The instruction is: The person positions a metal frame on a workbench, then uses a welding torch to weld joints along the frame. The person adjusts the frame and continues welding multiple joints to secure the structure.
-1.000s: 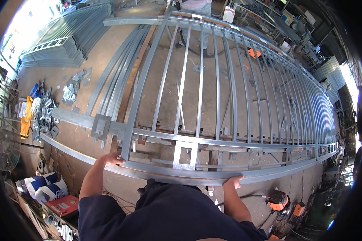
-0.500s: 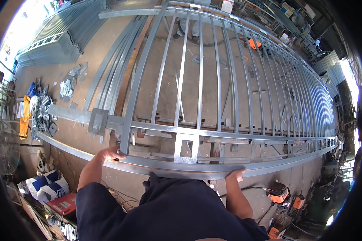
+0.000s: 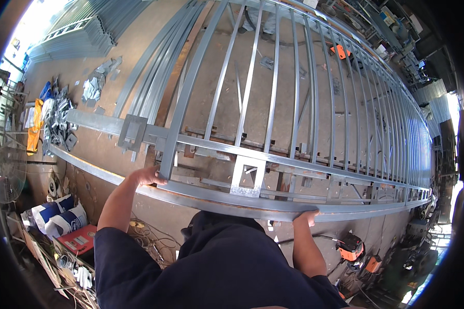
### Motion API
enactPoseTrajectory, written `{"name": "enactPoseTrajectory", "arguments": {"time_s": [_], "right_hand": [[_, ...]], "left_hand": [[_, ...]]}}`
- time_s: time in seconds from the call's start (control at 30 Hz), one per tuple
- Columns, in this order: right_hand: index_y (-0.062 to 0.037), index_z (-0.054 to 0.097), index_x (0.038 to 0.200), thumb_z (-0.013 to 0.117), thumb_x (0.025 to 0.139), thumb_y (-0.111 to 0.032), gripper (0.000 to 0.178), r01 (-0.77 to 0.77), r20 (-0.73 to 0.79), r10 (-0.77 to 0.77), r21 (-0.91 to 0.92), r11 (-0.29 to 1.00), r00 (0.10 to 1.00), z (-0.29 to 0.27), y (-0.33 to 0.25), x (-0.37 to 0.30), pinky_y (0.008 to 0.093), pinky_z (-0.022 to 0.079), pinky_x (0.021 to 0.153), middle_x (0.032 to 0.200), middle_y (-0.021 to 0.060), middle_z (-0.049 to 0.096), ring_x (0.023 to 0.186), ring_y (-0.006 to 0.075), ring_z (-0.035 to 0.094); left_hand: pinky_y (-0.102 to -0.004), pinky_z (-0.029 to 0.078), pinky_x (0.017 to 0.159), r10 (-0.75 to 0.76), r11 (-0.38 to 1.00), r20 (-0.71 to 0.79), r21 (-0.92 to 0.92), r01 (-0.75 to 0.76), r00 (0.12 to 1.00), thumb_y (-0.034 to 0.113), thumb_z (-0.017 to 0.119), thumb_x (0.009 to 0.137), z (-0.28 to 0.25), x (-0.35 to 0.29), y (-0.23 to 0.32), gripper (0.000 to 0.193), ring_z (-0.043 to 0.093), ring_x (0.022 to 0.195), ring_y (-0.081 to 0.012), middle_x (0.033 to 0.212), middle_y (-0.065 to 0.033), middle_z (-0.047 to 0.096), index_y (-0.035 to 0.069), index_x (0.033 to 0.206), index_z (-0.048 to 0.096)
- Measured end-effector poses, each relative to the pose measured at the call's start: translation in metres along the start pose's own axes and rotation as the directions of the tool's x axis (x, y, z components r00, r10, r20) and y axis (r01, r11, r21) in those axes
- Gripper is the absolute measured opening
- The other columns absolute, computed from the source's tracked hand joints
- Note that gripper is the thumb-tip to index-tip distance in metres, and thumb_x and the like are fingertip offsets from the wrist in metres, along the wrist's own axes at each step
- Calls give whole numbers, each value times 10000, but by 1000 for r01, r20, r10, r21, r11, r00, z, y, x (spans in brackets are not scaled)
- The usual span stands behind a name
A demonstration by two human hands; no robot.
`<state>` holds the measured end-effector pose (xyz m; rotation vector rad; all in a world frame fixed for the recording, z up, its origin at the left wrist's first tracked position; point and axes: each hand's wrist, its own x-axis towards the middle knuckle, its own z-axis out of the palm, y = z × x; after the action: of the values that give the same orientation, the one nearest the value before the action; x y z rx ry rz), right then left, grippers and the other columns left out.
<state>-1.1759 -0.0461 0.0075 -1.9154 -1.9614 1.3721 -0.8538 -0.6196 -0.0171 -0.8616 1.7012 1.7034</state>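
A long silvery metal frame with many upright bars stretches in front of me. My left hand is closed around the frame's near rail, beside the foot of the left end post. Farther right, my right hand is closed over the same rail, its fingertips partly hidden behind it. Between my hands, a square plate with a cut-out window joins the near rail to the inner rail. Another such plate sits left of the post.
Loose steel tubes lie left of the frame, near metal offcuts. A stack of panels stands far left. An orange machine with cables sits at lower right, bags at lower left. Another person's legs show beyond the frame.
Both hands stay on the near rail. The view has tilted, so the frame's left end appears higher and farther right; my left hand appears higher with it.
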Motion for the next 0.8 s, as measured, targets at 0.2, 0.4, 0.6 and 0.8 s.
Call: {"name": "enactPoseTrajectory", "arguments": {"time_s": [0.2, 0.4, 0.6, 0.8], "right_hand": [[-20, 504, 1470, 537, 907, -745, 918, 22, 9, -22, -9, 1000, 1000, -1, 4, 10, 511, 538, 1020, 1400, 228, 620, 1176, 410, 664], [3, 601, 1367, 517, 932, -755, 879, 104, 358, -102, 12, 994, 928, -15, 29, 73, 502, 532, 961, 1426, 195, 595, 1131, 380, 660], [43, 585, 1354, 534, 1076, -374, 504, 919, 318, -873, -259, 296, 371, -66, 49, -8, 419, 501, 1012, 1339, 225, 614, 1185, 359, 628], [0, 588, 1373, 661, 997, -315, 496, 939, 952, -295, 168, 301, -76, -13, 104, -284, 431, 477, 1078, 1341, 228, 641, 1268, 359, 616]], "left_hand": [[-406, 507, 1033, -35, 997, 21, -64, 36, 999, 233, 927, 781, 3, -4, 4, 925, 637, 1171, -274, 1277, -175, 665, 9, 1516, 412], [-387, 606, 805, 30, 998, 1, -64, -29, 1000, 258, 916, 800, -3, 7, -25, 877, 637, 1119, -254, 1216, -153, 666, 54, 1502, 432], [-397, 607, 818, -9, 995, -10, -95, 8, 1000, 273, 917, 798, 9, -14, 18, 909, 652, 1126, -284, 1253, -186, 665, 32, 1511, 409], [-416, 590, 865, 30, 995, 37, -101, -26, 999, 306, 927, 775, 10, 0, 2, 965, 658, 1145, -285, 1277, -211, 671, -24, 1513, 400]]}}
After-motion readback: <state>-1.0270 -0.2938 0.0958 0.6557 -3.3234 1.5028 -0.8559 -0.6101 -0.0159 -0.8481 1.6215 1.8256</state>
